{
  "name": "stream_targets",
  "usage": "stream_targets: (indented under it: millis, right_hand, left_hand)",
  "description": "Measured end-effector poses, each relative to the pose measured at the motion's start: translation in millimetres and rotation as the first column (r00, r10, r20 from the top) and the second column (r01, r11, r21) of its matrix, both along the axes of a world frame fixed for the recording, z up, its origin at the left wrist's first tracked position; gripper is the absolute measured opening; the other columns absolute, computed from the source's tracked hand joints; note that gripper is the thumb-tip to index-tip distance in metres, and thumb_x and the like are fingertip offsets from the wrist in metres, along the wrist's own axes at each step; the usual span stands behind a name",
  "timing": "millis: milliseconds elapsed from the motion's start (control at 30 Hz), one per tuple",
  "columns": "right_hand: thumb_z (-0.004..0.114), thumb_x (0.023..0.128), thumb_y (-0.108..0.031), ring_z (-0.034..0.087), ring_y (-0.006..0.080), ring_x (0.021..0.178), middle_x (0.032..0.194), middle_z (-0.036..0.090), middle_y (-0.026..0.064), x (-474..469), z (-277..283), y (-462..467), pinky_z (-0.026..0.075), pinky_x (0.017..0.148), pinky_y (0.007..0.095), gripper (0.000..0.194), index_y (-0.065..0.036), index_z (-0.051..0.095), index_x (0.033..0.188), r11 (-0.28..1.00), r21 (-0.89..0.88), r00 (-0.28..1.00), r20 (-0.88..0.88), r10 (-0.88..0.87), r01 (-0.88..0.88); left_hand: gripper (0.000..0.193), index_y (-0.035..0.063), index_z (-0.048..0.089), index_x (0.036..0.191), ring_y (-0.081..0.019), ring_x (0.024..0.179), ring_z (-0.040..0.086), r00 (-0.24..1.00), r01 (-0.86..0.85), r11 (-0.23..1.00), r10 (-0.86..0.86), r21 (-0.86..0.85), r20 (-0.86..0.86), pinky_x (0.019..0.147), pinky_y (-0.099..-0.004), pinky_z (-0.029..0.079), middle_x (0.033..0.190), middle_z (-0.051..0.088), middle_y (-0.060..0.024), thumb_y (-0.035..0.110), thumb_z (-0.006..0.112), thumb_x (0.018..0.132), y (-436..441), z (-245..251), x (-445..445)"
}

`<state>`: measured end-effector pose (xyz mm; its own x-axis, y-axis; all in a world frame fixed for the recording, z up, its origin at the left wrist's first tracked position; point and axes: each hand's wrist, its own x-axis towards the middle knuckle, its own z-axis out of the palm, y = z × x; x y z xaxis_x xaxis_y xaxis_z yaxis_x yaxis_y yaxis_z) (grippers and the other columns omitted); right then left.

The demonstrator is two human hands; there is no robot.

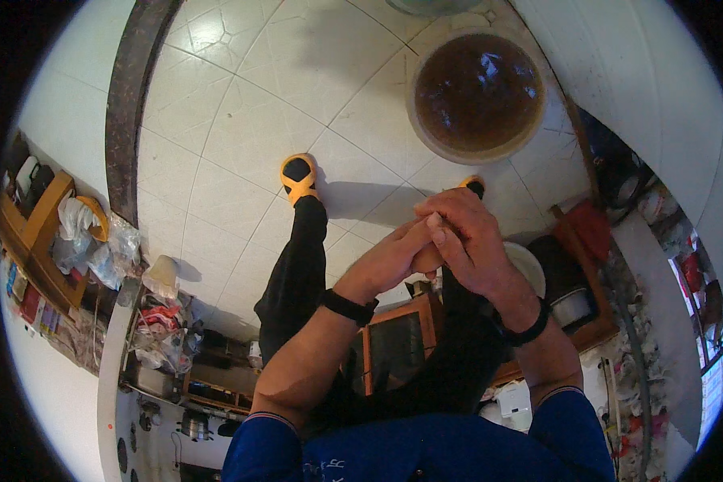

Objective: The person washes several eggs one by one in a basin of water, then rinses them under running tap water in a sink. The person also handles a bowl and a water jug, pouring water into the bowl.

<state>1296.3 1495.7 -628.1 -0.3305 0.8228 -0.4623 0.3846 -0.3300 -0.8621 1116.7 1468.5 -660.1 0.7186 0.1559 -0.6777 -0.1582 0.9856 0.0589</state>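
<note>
My left hand (397, 253) and my right hand (470, 241) are pressed together in front of my body, fingers folded over one another. Whether anything lies between the palms is hidden. A dark band circles each wrist. Beyond my hands, a large round tub (479, 96) of brown liquid stands on the tiled floor, with light glinting on its surface. My feet wear orange and black footwear, the left one (298, 175) fully seen, the right one partly behind my hands.
Plastic bags (90, 235) and clutter lie at the left beside a wooden frame. A pale container (161, 275) stands near them. At the right are a dark pot (548, 259), a metal pot (572, 307) and a red item (584, 229). Another tub's rim (434, 6) shows at the top.
</note>
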Motion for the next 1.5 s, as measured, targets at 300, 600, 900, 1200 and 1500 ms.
stream_targets:
  millis: [300,600,900,1200,1500]
  right_hand:
    - [0.053,0.105,-0.026,0.054,0.0258,0.123,0.140,0.049,0.0141,-22.7,-9.5,-19.3,0.049,0.101,0.0397,0.048,-0.004,0.039,0.145,0.743,-0.496,0.822,-0.096,-0.561,0.449]
    - [0.043,0.109,-0.039,0.058,0.0233,0.122,0.133,0.053,0.0124,-30.6,-37.5,-16.9,0.057,0.094,0.0380,0.049,-0.005,0.042,0.144,0.462,-0.851,0.565,-0.259,-0.783,0.250]
    - [0.049,0.106,-0.035,0.065,0.0185,0.109,0.123,0.061,0.0087,-13.3,-60.0,-19.3,0.057,0.091,0.0361,0.045,-0.002,0.048,0.137,0.498,-0.857,0.634,-0.315,-0.706,0.129]
    - [0.055,0.104,-0.034,0.066,0.0181,0.102,0.120,0.063,0.0087,-10.9,-57.8,-12.3,0.059,0.079,0.0360,0.049,-0.003,0.046,0.140,0.499,-0.866,0.616,-0.370,-0.695,0.043]
    - [0.059,0.097,-0.021,0.057,0.0118,0.082,0.112,0.064,0.0037,31.5,-109.9,6.0,0.048,0.072,0.0280,0.039,-0.009,0.058,0.134,0.739,-0.665,0.948,-0.153,-0.279,0.110]
  left_hand:
    - [0.055,0.0031,0.048,0.140,-0.0133,0.101,0.059,0.876,-0.227,0.912,0.345,0.341,-0.338,0.086,-0.0268,0.051,0.117,0.060,-0.0069,0.041,0.059,0.102,9.1,9.0,5.1]
    - [0.055,0.0023,0.042,0.140,-0.0168,0.117,0.054,0.785,-0.256,0.798,0.501,0.546,-0.365,0.098,-0.0314,0.048,0.129,0.054,-0.0104,0.034,0.063,0.100,13.1,10.5,9.1]
    - [0.055,0.0050,0.046,0.137,-0.0294,0.125,0.050,0.765,0.008,0.640,0.491,0.769,-0.416,0.104,-0.0407,0.045,0.133,0.047,-0.0171,0.032,0.066,0.094,17.7,3.2,10.4]
    - [0.056,0.0055,0.047,0.136,-0.0308,0.124,0.053,0.746,0.121,0.533,0.508,0.837,-0.431,0.103,-0.0415,0.046,0.133,0.049,-0.0183,0.034,0.066,0.092,28.3,1.9,8.2]
    - [0.060,0.0025,0.040,0.143,-0.0240,0.119,0.063,0.786,-0.251,0.827,0.477,0.502,-0.393,0.100,-0.0357,0.050,0.131,0.057,-0.0153,0.047,0.051,0.104,26.8,-9.3,-11.7]
